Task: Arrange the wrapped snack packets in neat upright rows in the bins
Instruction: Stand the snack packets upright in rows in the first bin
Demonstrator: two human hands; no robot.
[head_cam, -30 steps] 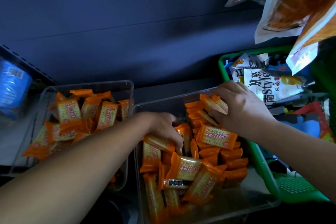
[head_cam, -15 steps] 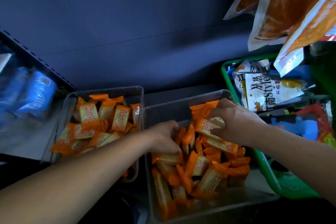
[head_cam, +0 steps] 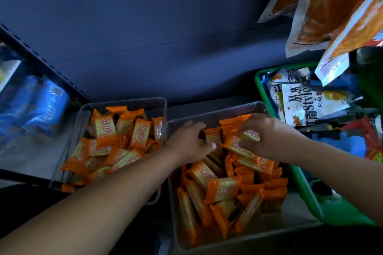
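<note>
Two clear plastic bins stand side by side on a dark shelf. The left bin [head_cam: 126, 102] holds several orange cracker packets [head_cam: 120, 141], some upright at the back, others lying loose. In the right bin [head_cam: 217, 113] more orange packets [head_cam: 223, 190] lie jumbled, with a row stacked along its right side. My left hand [head_cam: 189, 143] reaches into the right bin's back left and grips an upright packet [head_cam: 212, 135]. Over the back right, my right hand [head_cam: 267, 136] pinches another packet [head_cam: 249, 135].
A green basket [head_cam: 306, 188] full of mixed snack bags sits right of the bins. Large orange pouches [head_cam: 331, 6] hang above it. Blue packages [head_cam: 41, 105] lie on the shelf at far left. A dark back panel rises behind the bins.
My left hand moved from the bin's middle up to its back left and took hold of a packet. My right hand stayed at the back right, still on packets. The view shifted slightly.
</note>
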